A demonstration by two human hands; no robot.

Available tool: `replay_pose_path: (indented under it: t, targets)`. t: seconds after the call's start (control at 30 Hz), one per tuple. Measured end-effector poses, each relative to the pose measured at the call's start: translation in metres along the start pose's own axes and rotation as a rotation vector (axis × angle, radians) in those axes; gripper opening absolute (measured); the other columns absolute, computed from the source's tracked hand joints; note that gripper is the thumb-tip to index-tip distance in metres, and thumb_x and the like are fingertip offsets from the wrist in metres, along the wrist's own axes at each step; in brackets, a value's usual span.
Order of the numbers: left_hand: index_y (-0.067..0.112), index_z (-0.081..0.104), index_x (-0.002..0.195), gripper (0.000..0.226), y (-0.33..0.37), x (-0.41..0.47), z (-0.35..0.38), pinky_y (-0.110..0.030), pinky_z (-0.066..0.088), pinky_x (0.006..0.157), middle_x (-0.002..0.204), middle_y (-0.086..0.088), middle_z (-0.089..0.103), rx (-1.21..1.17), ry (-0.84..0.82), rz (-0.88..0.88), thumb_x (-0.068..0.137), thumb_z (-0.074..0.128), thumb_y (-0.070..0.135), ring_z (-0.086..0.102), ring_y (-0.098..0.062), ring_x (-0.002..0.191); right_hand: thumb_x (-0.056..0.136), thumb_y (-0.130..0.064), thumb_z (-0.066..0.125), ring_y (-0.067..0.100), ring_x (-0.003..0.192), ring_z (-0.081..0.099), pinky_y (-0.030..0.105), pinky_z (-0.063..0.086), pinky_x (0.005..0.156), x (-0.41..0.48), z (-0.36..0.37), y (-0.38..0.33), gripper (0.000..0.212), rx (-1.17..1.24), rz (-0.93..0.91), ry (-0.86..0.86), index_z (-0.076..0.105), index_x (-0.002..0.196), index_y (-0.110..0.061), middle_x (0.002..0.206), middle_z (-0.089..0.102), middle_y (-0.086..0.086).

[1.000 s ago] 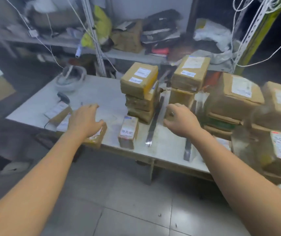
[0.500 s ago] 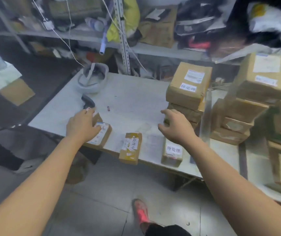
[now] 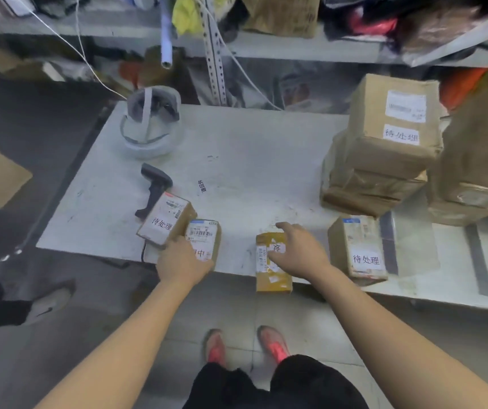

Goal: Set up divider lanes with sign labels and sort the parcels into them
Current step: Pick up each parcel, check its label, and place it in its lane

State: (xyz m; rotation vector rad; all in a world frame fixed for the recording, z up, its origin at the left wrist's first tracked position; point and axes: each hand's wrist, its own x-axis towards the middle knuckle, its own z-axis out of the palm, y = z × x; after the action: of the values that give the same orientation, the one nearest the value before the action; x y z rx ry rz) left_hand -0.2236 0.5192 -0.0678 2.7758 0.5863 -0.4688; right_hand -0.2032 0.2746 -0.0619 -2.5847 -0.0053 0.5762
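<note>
Several brown parcels lie along the near edge of the white table. My left hand grips the near left corner of a small barcode parcel, its fingers down between that parcel and a tilted parcel with a white sign label. My right hand rests on a yellow parcel that overhangs the table edge, fingers stretched forward. To its right lies another labelled parcel. Behind that rises a stack of parcels. Two grey divider strips lie on the table at the right.
A black barcode scanner lies under the tilted parcel's far end. A white helmet-like device stands at the back left. A small loose label lies mid-table. More parcels stack at the far right. Cluttered shelves run behind.
The view has swung left and down, so the stacks now sit at the right. My right hand has moved from the labelled parcel to the yellow one. My left hand stays at the two left parcels.
</note>
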Motion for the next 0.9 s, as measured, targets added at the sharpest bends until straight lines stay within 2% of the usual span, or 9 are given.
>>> replay_pose_path:
  t: [0.07, 0.13, 0.2, 0.3, 0.4, 0.47, 0.57, 0.73, 0.9]
  targets:
    - [0.005, 0.049, 0.121, 0.076, -0.012, 0.004, 0.015, -0.036, 0.053, 0.074, 0.113, -0.012, 0.061, 0.014, -0.075, -0.024, 0.072, 0.071, 0.059, 0.063, -0.031, 0.102, 0.079, -0.047, 0.068, 0.025, 0.129, 0.047, 0.038, 0.047, 0.092, -0.006, 0.017, -0.008, 0.077, -0.026, 0.095, -0.007, 0.037, 0.146, -0.025, 0.138, 0.050, 0.001]
    - [0.013, 0.054, 0.114, 0.065, -0.024, 0.009, 0.023, -0.036, 0.056, 0.075, 0.105, -0.008, 0.063, -0.052, -0.082, 0.011, 0.073, 0.068, 0.061, 0.065, -0.030, 0.096, 0.071, -0.056, 0.070, 0.027, 0.121, 0.052, 0.038, 0.047, 0.083, -0.014, 0.036, -0.018, 0.083, -0.040, 0.192, 0.008, 0.035, 0.140, -0.027, 0.127, 0.053, 0.003]
    - [0.014, 0.053, 0.116, 0.073, -0.031, 0.014, 0.027, -0.039, 0.057, 0.075, 0.104, -0.007, 0.062, -0.138, -0.084, 0.030, 0.067, 0.069, 0.065, 0.065, -0.030, 0.094, 0.066, -0.057, 0.073, 0.027, 0.118, 0.051, 0.038, 0.046, 0.079, -0.019, 0.054, -0.029, 0.091, -0.021, 0.275, 0.071, 0.031, 0.140, -0.026, 0.124, 0.052, 0.004]
    - [0.006, 0.047, 0.120, 0.087, -0.036, 0.020, 0.030, -0.041, 0.055, 0.077, 0.111, -0.012, 0.058, -0.218, -0.078, 0.026, 0.062, 0.078, 0.064, 0.063, -0.034, 0.101, 0.064, -0.058, 0.077, 0.026, 0.124, 0.043, 0.039, 0.047, 0.079, -0.025, 0.074, -0.040, 0.107, 0.024, 0.377, 0.236, 0.023, 0.148, -0.018, 0.132, 0.043, 0.004]
    - [0.002, 0.045, 0.118, 0.087, -0.037, 0.023, 0.033, -0.039, 0.049, 0.073, 0.113, -0.016, 0.058, -0.285, -0.051, 0.005, 0.061, 0.084, 0.055, 0.061, -0.037, 0.102, 0.062, -0.057, 0.080, 0.027, 0.130, 0.035, 0.043, 0.049, 0.086, -0.027, 0.087, -0.045, 0.116, 0.102, 0.494, 0.320, 0.020, 0.151, -0.014, 0.138, 0.038, 0.008]
    - [0.002, 0.045, 0.116, 0.084, -0.038, 0.026, 0.037, -0.038, 0.047, 0.071, 0.112, -0.016, 0.059, -0.319, -0.038, 0.007, 0.061, 0.085, 0.051, 0.061, -0.037, 0.100, 0.056, -0.057, 0.082, 0.030, 0.125, 0.036, 0.043, 0.049, 0.090, -0.027, 0.095, -0.044, 0.119, 0.167, 0.545, 0.377, 0.023, 0.150, -0.014, 0.133, 0.042, 0.011]
    - [0.002, 0.047, 0.110, 0.080, -0.039, 0.028, 0.041, -0.040, 0.049, 0.073, 0.107, -0.017, 0.061, -0.342, -0.008, -0.002, 0.058, 0.085, 0.049, 0.062, -0.037, 0.097, 0.056, -0.059, 0.082, 0.030, 0.120, 0.042, 0.040, 0.050, 0.088, -0.027, 0.102, -0.041, 0.114, 0.262, 0.630, 0.353, 0.028, 0.145, -0.014, 0.126, 0.047, 0.013]
    - [0.002, 0.049, 0.109, 0.081, -0.038, 0.030, 0.044, -0.039, 0.048, 0.074, 0.106, -0.018, 0.062, -0.353, 0.027, -0.005, 0.056, 0.087, 0.050, 0.062, -0.038, 0.097, 0.061, -0.062, 0.077, 0.026, 0.118, 0.053, 0.038, 0.048, 0.081, -0.023, 0.104, -0.037, 0.109, 0.231, 0.684, 0.314, 0.027, 0.147, -0.018, 0.128, 0.049, 0.004]
    - [0.002, 0.050, 0.118, 0.096, -0.034, 0.033, 0.049, -0.044, 0.052, 0.081, 0.111, -0.016, 0.057, -0.307, 0.036, 0.018, 0.054, 0.084, 0.064, 0.060, -0.036, 0.100, 0.061, -0.054, 0.074, 0.023, 0.114, 0.052, 0.037, 0.048, 0.079, -0.023, 0.102, -0.039, 0.082, 0.233, 0.683, 0.349, 0.041, 0.128, -0.019, 0.119, 0.054, -0.001]
